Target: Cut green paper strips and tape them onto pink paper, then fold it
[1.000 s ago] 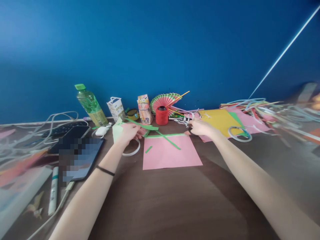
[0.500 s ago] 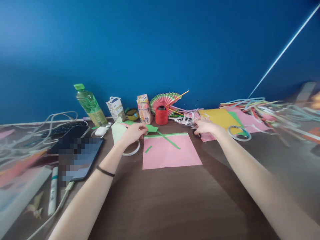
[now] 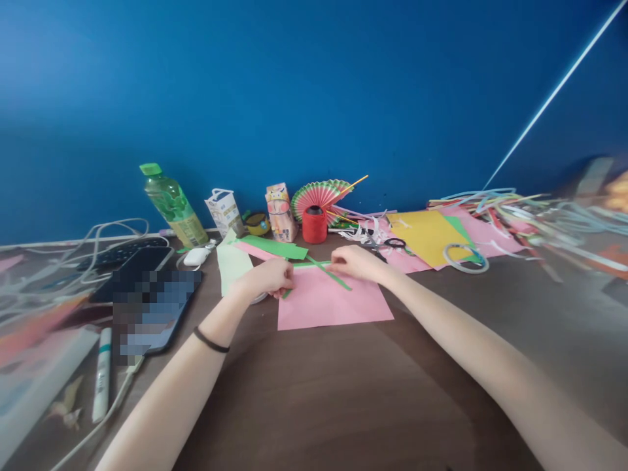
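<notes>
A pink sheet [image 3: 338, 307] lies flat on the brown table. A long green strip [image 3: 341, 281] runs slantwise across its top. My right hand [image 3: 356, 261] rests at the sheet's top edge, fingers closed on this strip. My left hand [image 3: 267, 278] is at the sheet's left corner, fingers pinched on a small green strip [image 3: 287, 293]. It covers most of a white tape ring [image 3: 256, 299]. Black-handled scissors [image 3: 387, 243] lie loose just behind my right hand.
Behind the sheet stand a red thread spool [image 3: 314, 226], a paper fan [image 3: 318, 194], two small cartons [image 3: 280, 212] and a green bottle [image 3: 171, 206]. Green paper [image 3: 275, 247] lies nearby. A phone [image 3: 152, 304], cables and a marker [image 3: 102, 373] are left; yellow paper [image 3: 426, 235], a tape ring [image 3: 464, 257] and paper strips right.
My right hand left the scissors on the table and came left onto the pink sheet. My left hand dropped from the green paper to the small green strip.
</notes>
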A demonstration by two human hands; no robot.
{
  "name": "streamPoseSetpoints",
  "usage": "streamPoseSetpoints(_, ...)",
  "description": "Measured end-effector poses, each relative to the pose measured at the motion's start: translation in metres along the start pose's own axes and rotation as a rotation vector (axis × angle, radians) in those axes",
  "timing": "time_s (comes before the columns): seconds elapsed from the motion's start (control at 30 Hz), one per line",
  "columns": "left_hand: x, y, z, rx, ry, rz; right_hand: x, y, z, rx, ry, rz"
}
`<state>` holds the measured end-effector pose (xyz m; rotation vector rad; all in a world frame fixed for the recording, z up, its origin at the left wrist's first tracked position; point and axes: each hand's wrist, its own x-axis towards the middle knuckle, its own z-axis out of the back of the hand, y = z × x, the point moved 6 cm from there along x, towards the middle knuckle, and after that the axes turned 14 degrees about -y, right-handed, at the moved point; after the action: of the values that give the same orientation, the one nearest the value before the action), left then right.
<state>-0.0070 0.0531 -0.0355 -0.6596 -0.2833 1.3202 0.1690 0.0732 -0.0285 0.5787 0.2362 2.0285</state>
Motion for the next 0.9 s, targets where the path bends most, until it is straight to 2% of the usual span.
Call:
streamPoseSetpoints(0.13,0.002,0.003,0.0,-0.004,-0.005,0.005,-0.002,0.0,-0.011,-0.051,-0.006,0.006)
streamPoseSetpoints(0.3,0.002,0.003,-0.001,-0.011,0.028,0.007,-0.01,-0.007,-0.005,-0.095,0.175,0.029)
streamPoseSetpoints(0.37,0.002,0.003,0.0,-0.007,0.029,0.007,-0.011,-0.006,-0.002,-0.121,0.2,0.028)
streamPoseSetpoints(0.47,0.002,0.002,0.0,-0.008,0.019,-0.002,-0.011,0.003,0.0,-0.063,0.171,0.078)
streamPoseSetpoints(0.6,0.002,0.002,0.0,-0.016,0.029,-0.017,-0.01,0.023,-0.002,0.105,0.092,0.253)
streamPoseSetpoints(0.7,0.002,0.002,0.0,0.0,0.044,-0.025,-0.013,0.03,-0.011,0.098,0.154,0.341)
streamPoseSetpoints(0.8,0.0,0.001,-0.001,0.029,0.052,-0.046,-0.017,0.028,-0.019,0.006,0.196,0.333)
streamPoseSetpoints(0.9,-0.002,0.0,-0.001,0.058,0.067,-0.044,-0.017,0.026,-0.02,-0.112,0.125,0.283)
